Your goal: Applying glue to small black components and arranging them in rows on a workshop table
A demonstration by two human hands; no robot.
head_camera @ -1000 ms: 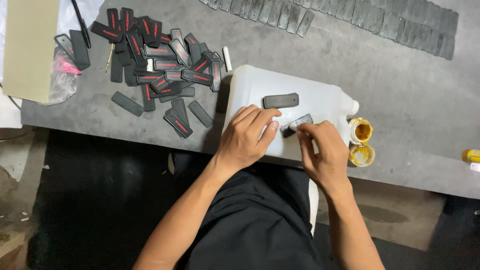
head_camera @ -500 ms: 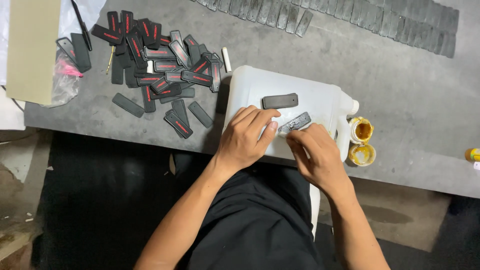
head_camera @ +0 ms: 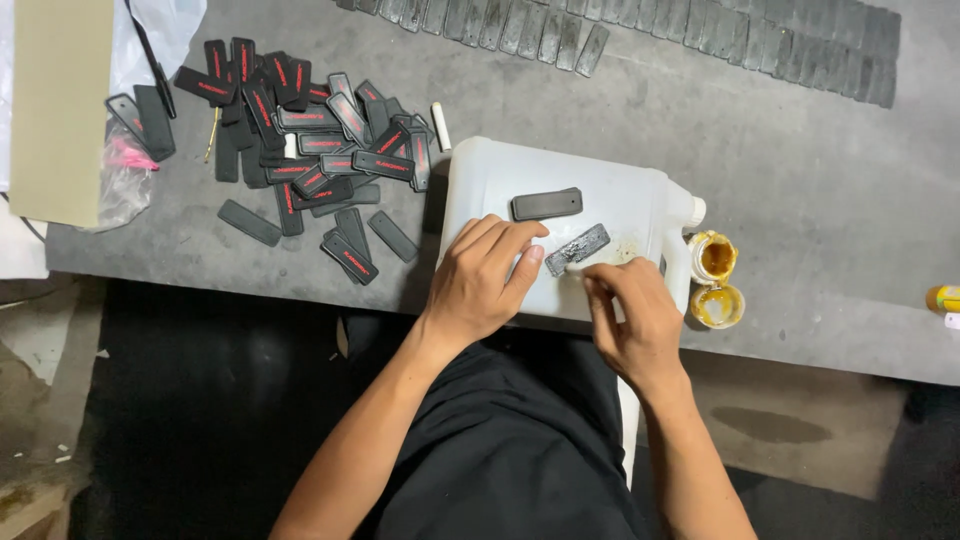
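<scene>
Both hands are working on top of the white jug (head_camera: 610,190) lying flat on the grey table (head_camera: 800,180): the left hand (head_camera: 485,280) presses its fingertips on the near end of a glossy dark strip (head_camera: 578,248), and the right hand (head_camera: 635,320) pinches a small pale stick (head_camera: 577,268) against that strip. A second, matte strip (head_camera: 547,204) lies loose on the jug just past it, two open tins of yellow glue (head_camera: 716,280) sit right of the jug, and a pile of black strips with red marks (head_camera: 310,150) lies to its left.
</scene>
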